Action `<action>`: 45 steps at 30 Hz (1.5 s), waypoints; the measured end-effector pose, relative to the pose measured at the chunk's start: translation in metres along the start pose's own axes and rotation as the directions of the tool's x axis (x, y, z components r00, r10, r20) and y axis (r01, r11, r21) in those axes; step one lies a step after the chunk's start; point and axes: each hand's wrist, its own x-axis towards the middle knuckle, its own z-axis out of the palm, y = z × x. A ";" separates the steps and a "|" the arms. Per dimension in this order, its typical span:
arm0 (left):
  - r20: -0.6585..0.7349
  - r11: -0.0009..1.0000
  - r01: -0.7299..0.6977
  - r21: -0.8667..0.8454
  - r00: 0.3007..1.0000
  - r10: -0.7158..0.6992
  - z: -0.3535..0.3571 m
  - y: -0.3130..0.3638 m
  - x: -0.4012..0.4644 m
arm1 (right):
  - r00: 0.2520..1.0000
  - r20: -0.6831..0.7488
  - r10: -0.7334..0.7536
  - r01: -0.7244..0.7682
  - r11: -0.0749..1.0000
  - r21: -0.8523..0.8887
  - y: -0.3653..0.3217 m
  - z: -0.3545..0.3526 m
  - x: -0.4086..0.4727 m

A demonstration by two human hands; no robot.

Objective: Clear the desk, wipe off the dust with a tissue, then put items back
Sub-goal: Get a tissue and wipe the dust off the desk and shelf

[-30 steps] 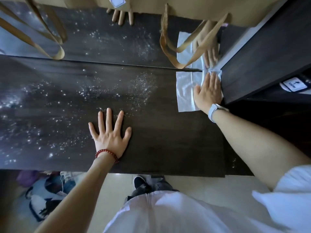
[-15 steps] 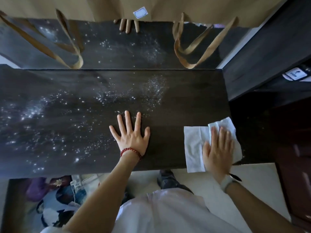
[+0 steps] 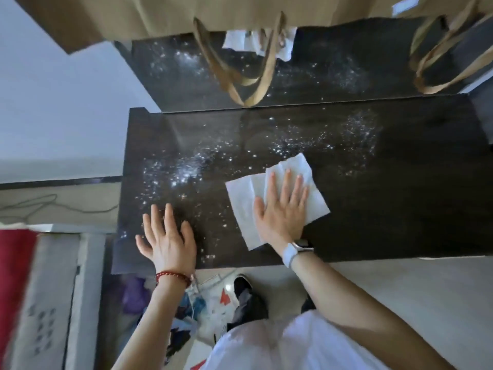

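Note:
The dark wooden desk (image 3: 400,209) carries white dust (image 3: 184,169), thickest across its left and middle. A white tissue (image 3: 242,198) lies flat near the desk's middle front. My right hand (image 3: 282,212), with a white watch at the wrist, presses down on the tissue with spread fingers. My left hand (image 3: 168,239), with a red bead bracelet, rests flat and open on the dusty left front corner, holding nothing. The desk to the right of the tissue looks darker, with little dust.
Brown paper bags (image 3: 160,14) hang over the back of the desk, their looped handles (image 3: 240,76) dangling before a glossy dusty back panel. Clutter (image 3: 202,303) and my shoe (image 3: 245,292) are on the floor below the front edge. A red cloth (image 3: 13,276) lies at far left.
My right hand dragged the tissue from the back right corner to the front right edge, then left toward the middle. My left hand shifted to the left front corner.

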 end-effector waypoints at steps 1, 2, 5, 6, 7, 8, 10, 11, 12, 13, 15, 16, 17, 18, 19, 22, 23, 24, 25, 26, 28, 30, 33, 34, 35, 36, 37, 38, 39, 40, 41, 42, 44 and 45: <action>-0.019 0.999 0.048 -0.007 0.999 -0.048 -0.009 -0.019 0.004 | 0.998 0.010 -0.068 0.068 0.998 0.007 -0.033 0.008 -0.004; -0.032 0.995 0.097 -0.017 0.995 -0.098 -0.018 -0.036 0.007 | 0.990 0.020 -0.141 0.140 0.990 0.015 -0.066 0.015 -0.010; -0.064 0.976 0.206 -0.070 0.975 -0.211 -0.033 -0.070 0.014 | 0.919 0.075 -0.388 0.387 0.922 0.028 -0.144 0.032 -0.035; -0.063 0.971 0.225 -0.080 0.971 -0.230 -0.036 -0.076 0.016 | 0.890 0.086 -0.448 0.447 0.894 0.034 -0.158 0.036 -0.043; -0.051 0.967 0.241 -0.082 0.968 -0.245 -0.038 -0.082 0.018 | 0.863 0.096 -0.497 0.495 0.868 0.038 -0.166 0.039 -0.049; -0.029 0.964 0.251 -0.087 0.967 -0.254 -0.040 -0.086 0.019 | 0.837 0.102 -0.538 0.538 0.842 0.027 -0.166 0.041 -0.052; 0.048 0.958 0.258 -0.123 0.966 -0.254 -0.039 -0.088 0.023 | 0.798 0.106 -0.593 0.598 0.801 -0.022 -0.148 0.039 -0.055; 0.086 0.953 0.266 -0.141 0.963 -0.256 -0.037 -0.087 0.023 | 0.795 0.114 -0.596 0.603 0.797 -0.038 -0.131 0.035 -0.056; 0.110 0.950 0.278 -0.142 0.958 -0.264 -0.035 -0.085 0.022 | 0.806 0.122 -0.579 0.587 0.809 -0.044 -0.110 0.030 -0.057; 0.113 0.950 0.284 -0.127 0.956 -0.270 -0.033 -0.083 0.021 | 0.827 0.130 -0.547 0.557 0.829 -0.053 -0.086 0.023 -0.059; 0.088 0.954 0.286 -0.095 0.957 -0.278 -0.029 -0.079 0.018 | 0.880 0.143 -0.452 0.468 0.877 -0.109 -0.031 0.010 -0.064; 0.077 0.954 0.285 -0.093 0.957 -0.279 -0.028 -0.076 0.018 | 0.913 0.136 -0.386 0.403 0.903 -0.148 -0.002 0.004 -0.065; 0.067 0.953 0.287 -0.100 0.957 -0.281 -0.027 -0.076 0.018 | 0.943 0.127 -0.307 0.326 0.928 -0.180 0.027 -0.003 -0.064; 0.061 0.949 0.294 -0.110 0.955 -0.289 -0.027 -0.075 0.019 | 0.969 0.118 -0.219 0.239 0.951 -0.197 0.053 -0.009 -0.063; 0.056 0.946 0.300 -0.122 0.954 -0.295 -0.027 -0.075 0.020 | 0.986 0.110 -0.124 0.144 0.970 -0.197 0.074 -0.016 -0.060; 0.060 0.942 0.291 -0.167 0.957 -0.285 -0.027 -0.079 0.020 | 0.985 0.073 0.154 -0.141 0.978 -0.151 0.095 -0.025 -0.056; 0.069 0.943 0.276 -0.184 0.961 -0.268 -0.027 -0.082 0.020 | 0.975 0.046 0.218 -0.211 0.970 -0.119 0.086 -0.024 -0.056; 0.081 0.945 0.258 -0.200 0.966 -0.247 -0.028 -0.085 0.019 | 0.969 0.025 0.245 -0.241 0.966 -0.096 0.073 -0.020 -0.058; 0.088 0.948 0.234 -0.214 0.972 -0.219 -0.030 -0.088 0.019 | 0.974 0.018 0.224 -0.222 0.971 -0.084 0.055 -0.015 -0.060; 0.092 0.951 0.201 -0.234 0.979 -0.184 -0.032 -0.091 0.018 | 0.987 0.020 0.159 -0.157 0.984 -0.080 0.035 -0.008 -0.063; 0.117 0.951 0.145 -0.272 0.986 -0.117 -0.039 -0.098 0.019 | 0.999 0.031 -0.024 0.026 0.997 -0.077 -0.012 0.004 -0.068; 0.171 0.936 0.121 -0.331 0.983 -0.066 -0.043 -0.108 0.020 | 0.977 0.063 -0.203 0.207 0.976 -0.068 -0.064 0.016 -0.074; 0.272 0.728 0.251 -0.638 0.958 -0.092 -0.054 -0.123 0.027 | 0.883 0.130 -0.450 0.460 0.886 -0.061 -0.144 0.029 -0.082; 0.317 0.629 0.313 -0.711 0.942 -0.110 -0.057 -0.126 0.028 | 0.841 0.161 -0.516 0.530 0.846 -0.063 -0.161 0.032 -0.082; 0.360 0.548 0.371 -0.749 0.923 -0.134 -0.061 -0.131 0.030 | 0.787 0.190 -0.587 0.606 0.793 -0.062 -0.176 0.036 -0.081; 0.399 0.483 0.418 -0.770 0.905 -0.147 -0.063 -0.136 0.032 | 0.724 0.212 -0.657 0.680 0.730 -0.059 -0.186 0.040 -0.077; 0.435 0.431 0.456 -0.778 0.887 -0.153 -0.064 -0.141 0.033 | 0.652 0.237 -0.720 0.749 0.660 -0.056 -0.191 0.042 -0.069; 0.468 0.382 0.491 -0.783 0.869 -0.158 -0.065 -0.143 0.034 | 0.579 0.261 -0.772 0.808 0.586 -0.062 -0.195 0.044 -0.058; 0.487 0.336 0.515 -0.789 0.857 -0.168 -0.065 -0.145 0.036 | 0.528 0.278 -0.803 0.846 0.528 -0.081 -0.201 0.044 -0.044; 0.495 0.294 0.526 -0.798 0.850 -0.179 -0.067 -0.145 0.037 | 0.510 0.282 -0.812 0.858 0.502 -0.107 -0.207 0.044 -0.028; 0.493 0.258 0.529 -0.809 0.848 -0.192 -0.067 -0.146 0.039 | 0.532 0.278 -0.800 0.845 0.519 -0.126 -0.216 0.046 -0.012; 0.491 0.232 0.529 -0.816 0.847 -0.201 -0.066 -0.147 0.039 | 0.585 0.265 -0.766 0.809 0.572 -0.132 -0.225 0.047 0.001; 0.491 0.204 0.529 -0.824 0.846 -0.209 -0.065 -0.146 0.039 | 0.702 0.224 -0.676 0.711 0.687 -0.150 -0.239 0.050 0.007; 0.474 0.192 0.513 -0.837 0.854 -0.214 -0.065 -0.147 0.039 | 0.726 0.201 -0.657 0.687 0.708 -0.163 -0.242 0.051 -0.001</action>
